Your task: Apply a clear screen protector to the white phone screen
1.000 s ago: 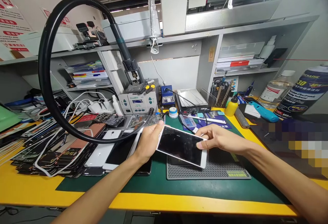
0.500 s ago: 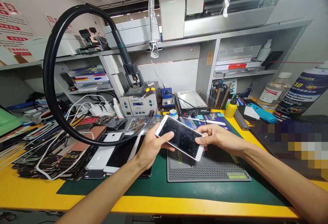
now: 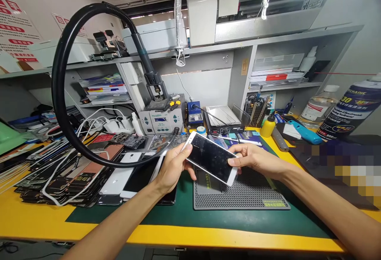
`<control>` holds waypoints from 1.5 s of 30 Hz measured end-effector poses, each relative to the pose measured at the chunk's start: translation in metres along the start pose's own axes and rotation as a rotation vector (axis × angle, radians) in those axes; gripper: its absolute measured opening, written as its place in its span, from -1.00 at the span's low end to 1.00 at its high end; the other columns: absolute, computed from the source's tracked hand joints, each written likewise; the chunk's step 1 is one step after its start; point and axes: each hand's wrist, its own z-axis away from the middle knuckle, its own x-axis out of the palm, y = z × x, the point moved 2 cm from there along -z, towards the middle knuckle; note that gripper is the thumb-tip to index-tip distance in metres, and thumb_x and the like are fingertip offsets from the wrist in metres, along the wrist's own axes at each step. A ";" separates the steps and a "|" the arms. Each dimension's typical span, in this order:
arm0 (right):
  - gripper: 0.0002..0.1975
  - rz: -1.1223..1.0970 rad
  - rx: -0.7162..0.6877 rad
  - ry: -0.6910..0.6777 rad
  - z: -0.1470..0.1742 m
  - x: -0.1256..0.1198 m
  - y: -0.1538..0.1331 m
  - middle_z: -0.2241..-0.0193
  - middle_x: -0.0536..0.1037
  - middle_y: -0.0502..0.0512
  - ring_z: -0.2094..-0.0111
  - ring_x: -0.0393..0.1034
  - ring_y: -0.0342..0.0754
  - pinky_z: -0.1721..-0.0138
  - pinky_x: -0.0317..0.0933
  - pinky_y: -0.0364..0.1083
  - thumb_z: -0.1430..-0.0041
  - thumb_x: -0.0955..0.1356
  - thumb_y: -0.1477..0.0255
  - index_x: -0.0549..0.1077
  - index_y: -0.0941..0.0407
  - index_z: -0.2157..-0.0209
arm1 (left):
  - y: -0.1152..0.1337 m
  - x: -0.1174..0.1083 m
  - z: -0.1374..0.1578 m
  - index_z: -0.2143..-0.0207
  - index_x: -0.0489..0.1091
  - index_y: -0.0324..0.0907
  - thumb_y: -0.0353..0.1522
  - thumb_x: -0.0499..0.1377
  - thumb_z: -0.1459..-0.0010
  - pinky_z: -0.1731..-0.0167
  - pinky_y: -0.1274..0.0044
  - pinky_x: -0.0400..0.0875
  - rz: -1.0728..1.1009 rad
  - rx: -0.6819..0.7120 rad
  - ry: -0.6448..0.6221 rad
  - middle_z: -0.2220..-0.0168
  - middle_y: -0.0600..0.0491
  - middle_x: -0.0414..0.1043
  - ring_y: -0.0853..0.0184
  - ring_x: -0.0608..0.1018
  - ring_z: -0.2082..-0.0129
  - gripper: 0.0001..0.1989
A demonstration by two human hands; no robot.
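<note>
A white smartphone (image 3: 210,157) with a dark, smudged screen is held tilted between both hands, its screen towards me. My left hand (image 3: 175,167) grips the upper left end, thumb on the front edge and fingers partly behind. At the lower right end, my right hand (image 3: 246,157) pinches the phone with its thumb on the glass and fingers behind it. Beneath the phone lies a grey perforated mat (image 3: 241,198) on a green work mat (image 3: 208,222). What the fingers behind the phone touch is hidden.
Stacked phone parts (image 3: 80,176) and white phones (image 3: 120,174) lie at left, under a black hose (image 3: 58,85). A hot-air station (image 3: 162,119) and a heating plate (image 3: 224,119) stand behind. On the right are a yellow bottle (image 3: 268,126) and a spray can (image 3: 347,107).
My left thumb has slid off the screen to the phone's upper left edge, and the left hand has shifted slightly outward. The right hand keeps its grip.
</note>
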 end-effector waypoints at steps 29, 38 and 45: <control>-0.69 0.074 -0.058 0.031 -0.001 0.011 0.001 0.57 0.45 -0.05 0.53 0.26 -0.18 0.41 0.17 -0.15 -0.01 0.53 0.24 0.54 0.18 0.33 | -0.012 -0.006 -0.005 0.36 0.30 -0.19 -0.02 0.25 -0.17 0.82 0.66 0.26 -0.379 -0.155 0.132 0.72 0.16 0.31 0.39 0.42 0.78 -0.59; -0.71 0.050 -0.062 0.104 0.000 0.000 -0.002 0.56 0.49 -0.03 0.53 0.33 -0.14 0.41 0.19 -0.13 0.03 0.54 0.28 0.57 0.17 0.32 | 0.001 -0.007 0.003 0.14 0.25 -0.17 -0.25 0.28 -0.21 0.76 0.72 0.20 -0.224 -0.136 -0.172 0.55 0.22 0.23 0.50 0.32 0.64 -0.70; -0.75 0.065 -0.080 0.123 -0.001 -0.005 -0.001 0.54 0.52 -0.01 0.53 0.32 -0.16 0.41 0.18 -0.14 0.01 0.54 0.29 0.58 0.17 0.36 | 0.006 -0.006 0.004 -0.01 0.22 -0.15 -0.40 0.29 -0.16 0.63 0.64 0.26 -0.122 -0.182 -0.319 0.48 0.20 0.28 0.51 0.30 0.62 -0.59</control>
